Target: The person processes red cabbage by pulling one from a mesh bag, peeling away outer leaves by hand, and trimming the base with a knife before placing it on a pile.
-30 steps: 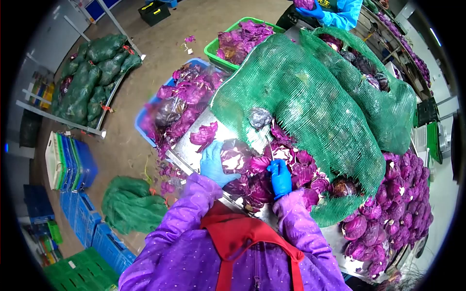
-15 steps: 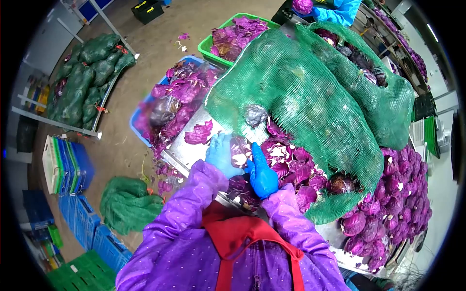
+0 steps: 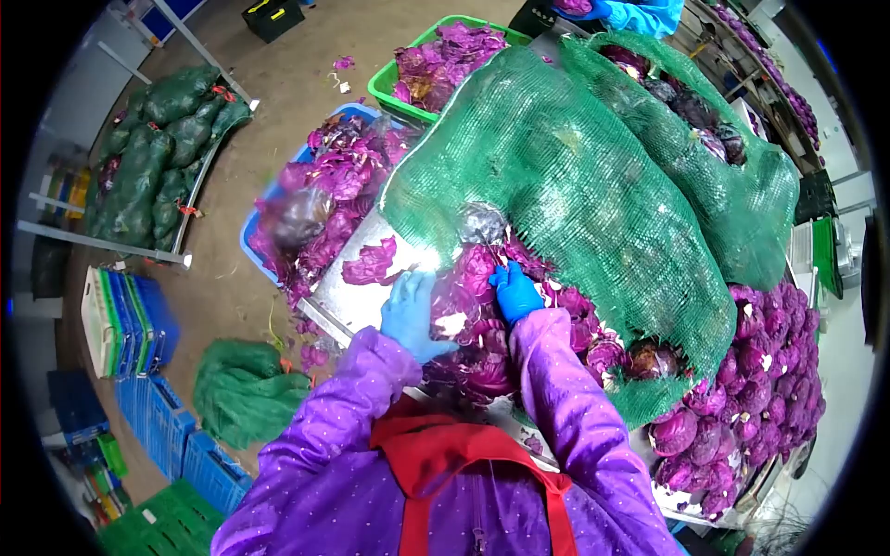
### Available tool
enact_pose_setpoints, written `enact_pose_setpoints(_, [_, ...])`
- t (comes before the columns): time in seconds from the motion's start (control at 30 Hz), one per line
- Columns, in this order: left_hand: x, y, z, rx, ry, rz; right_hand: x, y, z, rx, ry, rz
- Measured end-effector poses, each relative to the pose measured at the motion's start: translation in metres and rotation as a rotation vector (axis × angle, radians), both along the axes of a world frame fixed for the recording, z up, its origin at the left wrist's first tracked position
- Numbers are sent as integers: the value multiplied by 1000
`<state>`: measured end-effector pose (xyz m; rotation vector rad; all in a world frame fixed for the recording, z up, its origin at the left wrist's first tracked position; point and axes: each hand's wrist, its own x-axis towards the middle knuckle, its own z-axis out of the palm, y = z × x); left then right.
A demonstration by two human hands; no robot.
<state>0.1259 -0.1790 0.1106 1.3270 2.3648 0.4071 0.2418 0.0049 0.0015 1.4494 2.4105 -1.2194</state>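
Observation:
My left hand (image 3: 410,317), in a light blue glove, has its fingers stretched out along the left side of a red cabbage (image 3: 451,310). A shiny clear film seems to cover that cabbage, with blur over it. My right hand (image 3: 515,294), in a darker blue glove, has its fingers drawn together among the purple leaves to the right; what they pinch, if anything, is hidden. Behind my hands, a film-wrapped cabbage (image 3: 482,222) lies at the mouth of a green mesh sack (image 3: 575,204). Loose red cabbages (image 3: 487,361) lie below and between my wrists.
A loose leaf (image 3: 369,262) lies on the metal table (image 3: 348,296). Beyond it stand a blue crate (image 3: 248,243) and a green crate (image 3: 378,90) of leaves. Cabbages (image 3: 742,389) are piled at right. Another person's blue sleeve (image 3: 646,16) shows at the top.
My right hand has moved up and right, off the cabbage and onto the leaves behind it. My left hand has shifted slightly left and down, its fingers more spread.

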Motion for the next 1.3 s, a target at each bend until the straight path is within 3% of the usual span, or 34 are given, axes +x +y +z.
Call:
enact_pose_setpoints(0.1, [-14, -29, -26, 244, -70, -27, -2, -1, 9, -100, 89, -43])
enact_pose_setpoints(0.27, [-21, -61, -28, 340, -239, 99, 19, -15, -30, -141, 363, -128])
enact_pose_setpoints(0.3, [-17, -60, -27, 360, -227, 106, 16, -28, 9, -397, 401, -348])
enact_pose_setpoints(0.37, [-10, -57, -33, 374, -126, 119, 25, -43, 33, -192, 617, -323])
enact_pose_setpoints(0.4, [-3, -53, -30, 345, -123, 196, 29, -51, 70, -174, 592, -272])
enact_pose_setpoints(0.5, [10, -44, -28, 314, -123, 290, 45, -85, 89, -460, 802, -322])
enact_pose_setpoints(0.57, [17, -38, -18, 250, -113, 300, 41, -104, 99, -494, 753, -273])
enact_pose_setpoints(0.6, [19, -36, -13, 234, -119, 292, 37, -104, 94, -192, 633, -111])
enact_pose_setpoints(0.63, [20, -35, -13, 229, -110, 281, 33, -108, 108, -159, 581, -121])
enact_pose_setpoints(0.7, [21, -35, -13, 215, -87, 262, 30, -108, 78, 17, 532, -48])
enact_pose_setpoints(0.8, [24, -35, -12, 210, -61, 267, 30, -103, 60, -163, 602, -52])
enact_pose_setpoints(0.9, [32, -33, -11, 210, -11, 244, 30, -99, 69, -280, 505, -99])
enact_pose_setpoints(1.07, [36, -32, -15, 221, 12, 227, 21, -91, 65, -191, 459, -188])
enact_pose_setpoints(1.17, [33, -28, -7, 197, -42, 229, 27, -72, 33, -131, 373, -227])
enact_pose_setpoints(1.2, [33, -32, -15, 212, 43, 232, 30, -63, 28, -257, 474, -290])
enact_pose_setpoints(1.23, [30, -35, -16, 251, 11, 221, 31, -53, 34, -271, 357, -312])
enact_pose_setpoints(1.3, [17, -44, -28, 315, -51, 192, 33, -44, 7, -225, 424, -299])
